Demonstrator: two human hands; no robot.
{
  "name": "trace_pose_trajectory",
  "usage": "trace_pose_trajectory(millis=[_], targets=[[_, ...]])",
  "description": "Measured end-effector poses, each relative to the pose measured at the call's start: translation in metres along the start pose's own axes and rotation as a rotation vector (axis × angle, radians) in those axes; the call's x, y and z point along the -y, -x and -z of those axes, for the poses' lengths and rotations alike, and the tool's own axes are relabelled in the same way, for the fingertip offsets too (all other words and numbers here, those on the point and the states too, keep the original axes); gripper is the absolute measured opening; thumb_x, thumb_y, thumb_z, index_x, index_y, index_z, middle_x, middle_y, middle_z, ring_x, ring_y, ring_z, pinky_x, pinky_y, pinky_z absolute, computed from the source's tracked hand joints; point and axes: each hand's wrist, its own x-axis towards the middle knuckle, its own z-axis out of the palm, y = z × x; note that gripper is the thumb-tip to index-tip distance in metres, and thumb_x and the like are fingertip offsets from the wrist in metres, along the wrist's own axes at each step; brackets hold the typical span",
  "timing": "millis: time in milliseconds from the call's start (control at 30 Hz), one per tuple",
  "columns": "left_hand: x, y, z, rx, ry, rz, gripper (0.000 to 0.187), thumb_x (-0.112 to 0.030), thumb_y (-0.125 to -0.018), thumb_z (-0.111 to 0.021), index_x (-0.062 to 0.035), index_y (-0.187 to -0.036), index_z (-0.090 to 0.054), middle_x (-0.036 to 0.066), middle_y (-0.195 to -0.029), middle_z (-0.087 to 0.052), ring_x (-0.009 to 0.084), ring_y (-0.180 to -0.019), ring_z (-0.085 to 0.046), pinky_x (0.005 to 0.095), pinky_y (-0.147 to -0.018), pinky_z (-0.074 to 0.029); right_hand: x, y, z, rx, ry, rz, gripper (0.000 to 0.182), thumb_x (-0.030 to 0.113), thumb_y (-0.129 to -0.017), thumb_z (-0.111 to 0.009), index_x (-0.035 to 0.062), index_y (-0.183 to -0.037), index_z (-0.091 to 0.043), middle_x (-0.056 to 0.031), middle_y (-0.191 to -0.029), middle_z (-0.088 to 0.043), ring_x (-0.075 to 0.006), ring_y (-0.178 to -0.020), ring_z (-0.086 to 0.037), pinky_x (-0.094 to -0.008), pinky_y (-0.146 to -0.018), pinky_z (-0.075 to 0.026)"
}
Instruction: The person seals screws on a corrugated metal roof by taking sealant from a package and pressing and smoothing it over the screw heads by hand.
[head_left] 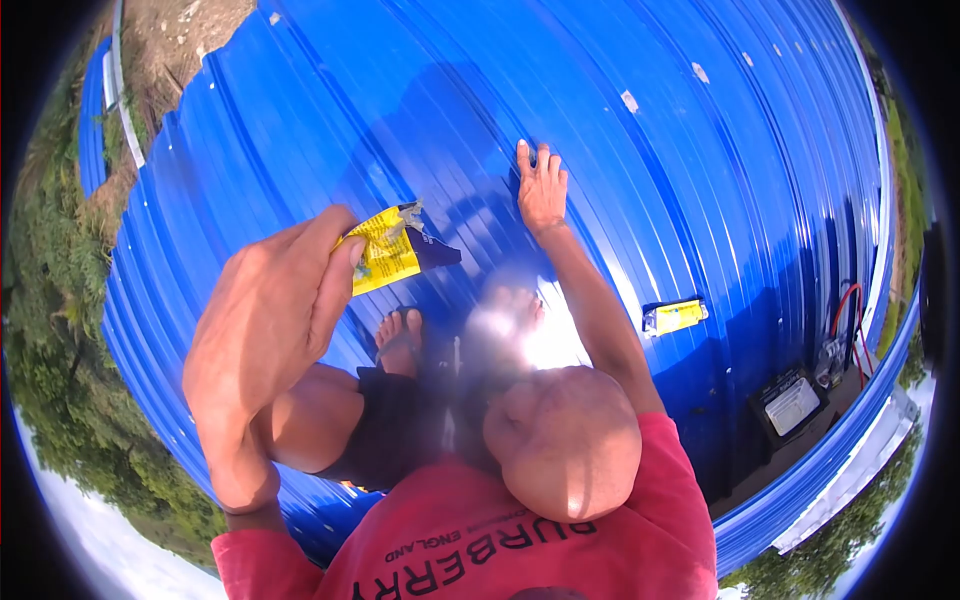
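Note:
My left hand (275, 295) is closed, pinching a small yellow printed packet (385, 255) between thumb and fingers. The packet's far end is torn, with a crumpled grey scrap and a dark blue part sticking out. On the blue ribbed metal sheet (450, 130), farther out, my right hand (543, 188) lies with its fingers apart; nothing shows in it. A second yellow packet (676, 317), with a whitish end, rests on the sheet to the right of my right forearm. Glare blurs the area between my feet.
Pale marks dot the upper right of the sheet. At lower right sit a dark object with a white label (790, 405) and a red cable (845, 305). Bushes (60, 330) and bare soil (180, 45) lie beyond the left edge. My knees and feet occupy the near middle.

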Motion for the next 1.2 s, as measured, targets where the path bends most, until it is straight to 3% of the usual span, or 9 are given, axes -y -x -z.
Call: trace_pose_trajectory(millis=[33, 233, 333, 533, 733, 900, 1000, 1200], targets=[[0.000, 0.001, 0.001, -0.008, 0.001, -0.006, 0.015, -0.015, -0.100, -0.054, -0.0006, -0.097, -0.055, 0.024, -0.080, -0.057, 0.0482, -0.074, -0.055, 0.0514, -0.063, -0.041, 0.003, 0.003, -0.004, 0.050, 0.089, 0.003, 0.063, 0.014, -0.097, -0.052, 0.0177, -0.157, -0.033, -0.0178, -0.152, -0.039, -0.0364, -0.129, -0.045, -0.0469, -0.100, -0.042], [0.000, 0.009, 0.002, -0.029, 0.004, -0.005, 0.014, -0.013, -0.100, -0.054, 0.0005, -0.096, -0.055, 0.023, -0.078, -0.054, 0.0475, -0.073, -0.053, 0.0509, -0.062, -0.040, 0.002, 0.024, -0.006, -0.007, 0.247, 0.090, 0.066, 0.014, -0.096, -0.053, 0.0184, -0.158, -0.031, -0.0208, -0.157, -0.033, -0.0377, -0.133, -0.044, -0.0487, -0.102, -0.041], [0.000, 0.011, 0.005, -0.037, -0.012, 0.005, 0.013, -0.013, -0.100, -0.054, 0.0002, -0.096, -0.055, 0.023, -0.077, -0.054, 0.0472, -0.072, -0.054, 0.0503, -0.061, -0.040, 0.002, 0.035, -0.004, -0.114, 0.185, 0.078, 0.066, 0.014, -0.096, -0.054, 0.0175, -0.158, -0.030, -0.0217, -0.158, -0.032, -0.0380, -0.133, -0.045, -0.0513, -0.104, -0.040], [0.002, 0.014, 0.005, -0.038, 0.017, 0.037, 0.013, -0.013, -0.100, -0.054, -0.0008, -0.100, -0.058, 0.024, -0.075, -0.056, 0.0473, -0.069, -0.054, 0.0494, -0.061, -0.041, -0.003, 0.009, 0.001, -0.080, 0.203, 0.124, 0.058, 0.017, -0.097, -0.052, 0.0185, -0.154, -0.038, -0.0216, -0.158, -0.031, -0.0391, -0.137, -0.042, -0.0545, -0.110, -0.035], [0.007, 0.018, 0.004, -0.098, -0.006, 0.026, 0.013, -0.014, -0.100, -0.054, -0.0008, -0.101, -0.058, 0.024, -0.076, -0.058, 0.0479, -0.070, -0.054, 0.0498, -0.060, -0.041, -0.013, -0.003, -0.005, -0.047, 0.127, 0.021, 0.053, 0.016, -0.098, -0.050, 0.0226, -0.150, -0.044, -0.0207, -0.158, -0.032, -0.0395, -0.140, -0.038, -0.0537, -0.112, -0.033], [0.010, 0.019, 0.005, -0.099, -0.003, 0.045, 0.014, -0.013, -0.100, -0.055, -0.0004, -0.102, -0.058, 0.025, -0.076, -0.058, 0.0482, -0.070, -0.055, 0.0501, -0.060, -0.041, -0.017, 0.001, 0.002, 0.013, -0.331, -0.134, 0.072, 0.002, -0.076, -0.063, 0.0207, -0.145, -0.053, -0.0234, -0.153, -0.036, -0.0426, -0.134, -0.038, -0.0565, -0.112, -0.030], [0.009, 0.017, 0.004, -0.094, -0.011, 0.043, 0.014, -0.013, -0.100, -0.055, -0.0001, -0.102, -0.058, 0.025, -0.076, -0.057, 0.0483, -0.070, -0.054, 0.0499, -0.060, -0.041, -0.015, 0.006, -0.007, 0.047, -0.499, -0.249, 0.073, 0.008, -0.076, -0.063, 0.0203, -0.147, -0.051, -0.0249, -0.152, -0.035, -0.0434, -0.132, -0.038, -0.0584, -0.112, -0.028], [0.009, 0.018, 0.001, -0.123, -0.052, -0.023, 0.014, -0.013, -0.100, -0.054, 0.0012, -0.102, -0.058, 0.026, -0.076, -0.055, 0.0487, -0.069, -0.052, 0.0487, -0.060, -0.040, 0.019, 0.025, -0.009, -0.067, -0.350, -0.244, 0.083, 0.019, -0.079, -0.062, 0.0062, -0.155, -0.033, -0.0300, -0.157, -0.027, -0.0470, -0.141, -0.030, -0.0615, -0.117, -0.019]])
